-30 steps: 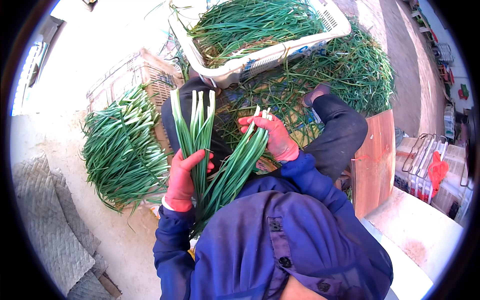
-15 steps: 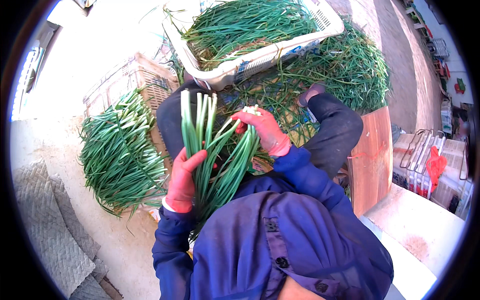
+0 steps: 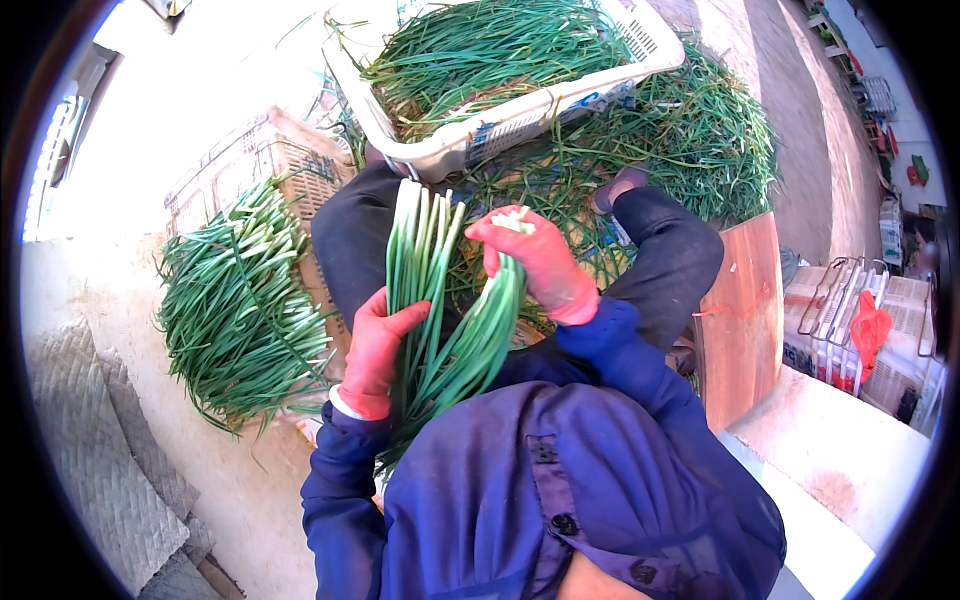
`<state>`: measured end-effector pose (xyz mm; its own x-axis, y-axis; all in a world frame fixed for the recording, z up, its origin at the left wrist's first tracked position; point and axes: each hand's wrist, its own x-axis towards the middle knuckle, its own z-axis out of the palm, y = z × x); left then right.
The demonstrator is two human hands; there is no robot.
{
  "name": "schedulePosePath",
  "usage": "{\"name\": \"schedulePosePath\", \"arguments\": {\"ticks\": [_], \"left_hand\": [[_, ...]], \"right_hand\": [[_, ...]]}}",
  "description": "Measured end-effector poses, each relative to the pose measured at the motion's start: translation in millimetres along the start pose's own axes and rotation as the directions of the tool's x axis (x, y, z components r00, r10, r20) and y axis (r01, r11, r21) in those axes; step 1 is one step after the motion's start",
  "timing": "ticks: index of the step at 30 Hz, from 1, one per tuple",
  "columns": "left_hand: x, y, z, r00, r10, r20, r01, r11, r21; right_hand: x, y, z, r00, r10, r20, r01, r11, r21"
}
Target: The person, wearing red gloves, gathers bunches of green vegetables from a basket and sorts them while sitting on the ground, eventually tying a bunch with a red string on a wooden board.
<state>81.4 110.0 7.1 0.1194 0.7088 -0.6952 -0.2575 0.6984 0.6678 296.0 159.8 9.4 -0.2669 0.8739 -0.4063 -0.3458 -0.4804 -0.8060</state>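
My left hand (image 3: 378,350), in a red glove, is closed round a bunch of garlic chives (image 3: 418,245) with the pale stem ends pointing up. Another part of the chives (image 3: 490,325) curves up to my right hand (image 3: 540,262), also red-gloved, whose fingers are wrapped round it just below the white ends. The green leaves of both parts run together down toward my lap. To my left lies a big pile of chives (image 3: 235,310), its pale ends turned toward the upper right.
Ahead stands a white plastic basket (image 3: 520,112) full of loose chives. More chives (image 3: 700,140) are heaped on the ground at its right. A second crate (image 3: 290,160) is behind the left pile. A wooden board (image 3: 742,320) leans at my right; grey quilted matting (image 3: 100,450) lies at left.
The stems in my left hand have shifted right and are gathered closer together, with more in the bunch. My right hand has moved slightly right, keeping its hold on the other part.
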Motion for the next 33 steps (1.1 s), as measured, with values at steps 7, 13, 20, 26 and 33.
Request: {"name": "schedulePosePath", "arguments": {"ticks": [7,13,20,26,33], "left_hand": [[-10,-9,15,0.995,-0.033,0.093,0.037,0.999,-0.04],[-12,-5,17,0.978,-0.107,0.177,0.127,0.986,-0.106],[-2,-7,4,0.96,-0.078,0.267,0.106,0.99,-0.091],[10,12,17,0.965,0.205,0.162,-0.242,0.934,0.263],[17,15,9,0.993,-0.02,0.114,0.015,0.999,0.045]], "right_hand": [[23,23,1,0.983,-0.002,-0.184,-0.01,0.998,-0.063],[23,26,-5,0.997,-0.022,-0.074,0.025,0.999,0.048],[18,21,-5,0.998,0.045,0.046,-0.053,0.977,0.205],[18,23,-8,0.999,0.032,0.019,-0.035,0.979,0.199],[14,26,-18,0.999,0.03,-0.015,-0.026,0.981,0.193]]}}
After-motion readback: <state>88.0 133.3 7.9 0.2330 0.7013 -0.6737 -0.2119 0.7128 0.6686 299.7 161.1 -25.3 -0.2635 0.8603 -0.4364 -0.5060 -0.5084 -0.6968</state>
